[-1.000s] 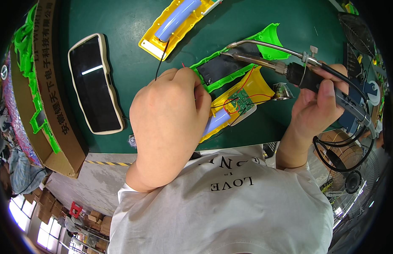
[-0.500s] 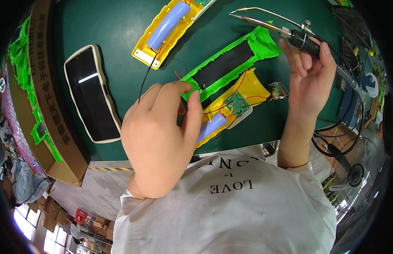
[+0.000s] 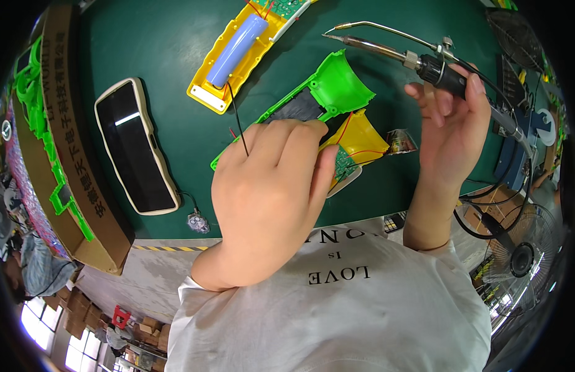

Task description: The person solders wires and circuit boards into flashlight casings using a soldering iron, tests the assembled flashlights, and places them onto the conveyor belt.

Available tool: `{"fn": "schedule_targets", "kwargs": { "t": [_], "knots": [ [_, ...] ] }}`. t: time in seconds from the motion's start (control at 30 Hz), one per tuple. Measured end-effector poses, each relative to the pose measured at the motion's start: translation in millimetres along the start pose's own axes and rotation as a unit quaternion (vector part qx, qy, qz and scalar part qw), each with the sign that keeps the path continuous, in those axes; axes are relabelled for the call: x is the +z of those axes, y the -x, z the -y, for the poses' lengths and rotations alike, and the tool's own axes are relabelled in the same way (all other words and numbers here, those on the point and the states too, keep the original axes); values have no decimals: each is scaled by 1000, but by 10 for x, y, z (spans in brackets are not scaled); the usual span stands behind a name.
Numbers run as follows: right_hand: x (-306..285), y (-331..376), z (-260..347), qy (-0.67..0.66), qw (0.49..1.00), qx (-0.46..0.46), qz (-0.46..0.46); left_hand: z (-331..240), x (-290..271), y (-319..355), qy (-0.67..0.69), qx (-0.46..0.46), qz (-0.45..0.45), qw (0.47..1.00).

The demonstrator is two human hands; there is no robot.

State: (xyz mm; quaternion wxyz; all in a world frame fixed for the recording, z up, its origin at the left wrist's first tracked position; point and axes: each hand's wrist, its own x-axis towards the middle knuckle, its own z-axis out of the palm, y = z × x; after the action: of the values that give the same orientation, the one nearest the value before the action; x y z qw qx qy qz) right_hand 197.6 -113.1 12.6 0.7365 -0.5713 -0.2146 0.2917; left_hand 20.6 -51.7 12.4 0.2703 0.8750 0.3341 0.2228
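Note:
My left hand [image 3: 269, 180] bends its fingers over the near edge of a green plastic housing half [image 3: 340, 87] that has a black panel inside; its fingertips are partly hidden. Under and beside that hand lies a yellow housing half [image 3: 368, 137] with a green circuit board [image 3: 344, 163] and red wires. Held up at the right, my right hand [image 3: 452, 130] grips a soldering iron [image 3: 439, 72] with a thin metal solder-feed tube, its tip pointing left above the table. Farther away, another yellow housing half [image 3: 204, 77] holds a blue cylindrical battery [image 3: 238, 51]; its black wire [image 3: 236, 118] runs toward my left hand.
A phone in a pale case [image 3: 123, 142] lies at left on the green table [image 3: 157, 37]. Beyond it stands a cardboard box [image 3: 83, 161] with green plastic parts. A small foil-like piece [image 3: 401, 141] sits near my right wrist. Cables and a fan [image 3: 522, 259] are at right.
My left hand has moved right, and the green housing half has shifted left and nearer, turning slightly. The soldering iron has moved slightly left. A small clear object beside the phone has come into sight.

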Motion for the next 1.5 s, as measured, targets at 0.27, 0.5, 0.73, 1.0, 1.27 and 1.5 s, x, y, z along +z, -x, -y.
{"fn": "schedule_targets", "kwargs": {
  "t": [0.27,0.5,0.73,1.0,1.27,1.5],
  "knots": [
    [-69,10,25,-19,999,-38,8,-76,160,-61,-17,5,-11,1000],
    [-89,80,68,14,997,-80,-9,-77,194,-17,-12,-41,-75,996],
    [-162,100,80,49,992,-103,54,-27,196,0,-62,-15,-104,993],
    [-49,142,110,88,989,-116,3,-49,208,-8,-69,-34,-106,991],
    [-133,140,85,128,979,-153,42,-47,184,-17,-81,-46,-84,992],
    [-99,204,52,221,925,-307,-30,-92,103,-66,-116,-66,-24,991]
  ]
}}
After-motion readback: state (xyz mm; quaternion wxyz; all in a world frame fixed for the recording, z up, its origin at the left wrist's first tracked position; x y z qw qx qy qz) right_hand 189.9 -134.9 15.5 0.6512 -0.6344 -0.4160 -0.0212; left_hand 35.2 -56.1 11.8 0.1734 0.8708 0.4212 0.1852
